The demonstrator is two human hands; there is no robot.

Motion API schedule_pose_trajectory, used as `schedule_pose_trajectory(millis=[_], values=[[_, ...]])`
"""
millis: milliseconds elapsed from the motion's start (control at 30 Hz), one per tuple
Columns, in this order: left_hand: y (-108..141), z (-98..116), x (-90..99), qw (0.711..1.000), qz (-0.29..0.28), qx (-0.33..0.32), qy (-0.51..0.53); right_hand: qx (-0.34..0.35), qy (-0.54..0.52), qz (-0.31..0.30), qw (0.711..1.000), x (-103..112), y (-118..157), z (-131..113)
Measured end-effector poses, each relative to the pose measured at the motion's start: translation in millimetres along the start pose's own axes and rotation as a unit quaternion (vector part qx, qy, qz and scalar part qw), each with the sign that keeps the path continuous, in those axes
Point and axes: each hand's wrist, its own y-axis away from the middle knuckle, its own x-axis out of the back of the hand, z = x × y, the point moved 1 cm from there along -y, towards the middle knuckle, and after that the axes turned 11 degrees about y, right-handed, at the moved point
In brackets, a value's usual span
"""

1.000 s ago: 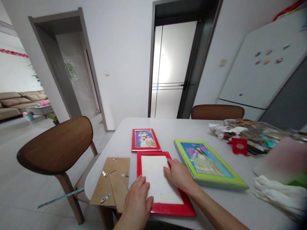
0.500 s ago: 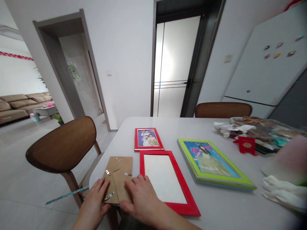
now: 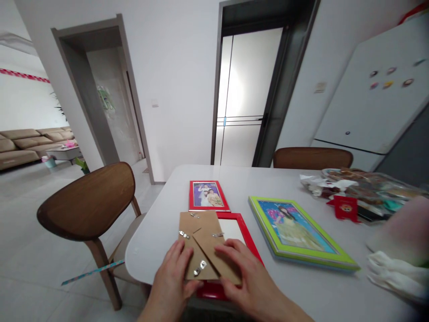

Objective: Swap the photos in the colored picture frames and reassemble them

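The brown backing board [image 3: 205, 236] is over the larger red frame [image 3: 247, 237], pinched by its sides between left hand [image 3: 172, 273] and right hand [image 3: 254, 273], not yet seated inside. Nearby, the small red frame [image 3: 191, 196] and green frame [image 3: 313, 256] already show pictures.

Plain tan backing board [image 3: 201, 223]; beneath it, a red photo frame [image 3: 246, 232]; to its right, a lime-green portrait frame [image 3: 314, 256].
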Motion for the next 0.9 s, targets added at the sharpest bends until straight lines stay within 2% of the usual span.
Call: schedule_pose_trajectory(millis=[133, 267, 467, 600, 900], values=[[-16, 35, -28.4, 0.995, -0.086, 0.026, 0.049, -0.064, 0.05, -0.015, 0.997, 12, 25, 41], [-22, 40, -40.5, 0.99, -0.121, 0.042, 0.065, -0.087, 0.08, -0.02, 0.993, 7, 31, 60], [-25, 35, -37.7, 0.986, -0.153, 0.042, 0.046, -0.061, 0.149, 0.004, 0.987, -5, 30, 69], [-22, 37, -34.8, 0.985, -0.162, 0.038, 0.041, -0.03, 0.17, 0.01, 0.985, -4, 30, 72], [-18, 29, -35.1, 0.979, -0.184, 0.008, 0.086, -0.061, 0.264, 0.025, 0.962, -4, -7, 79]])
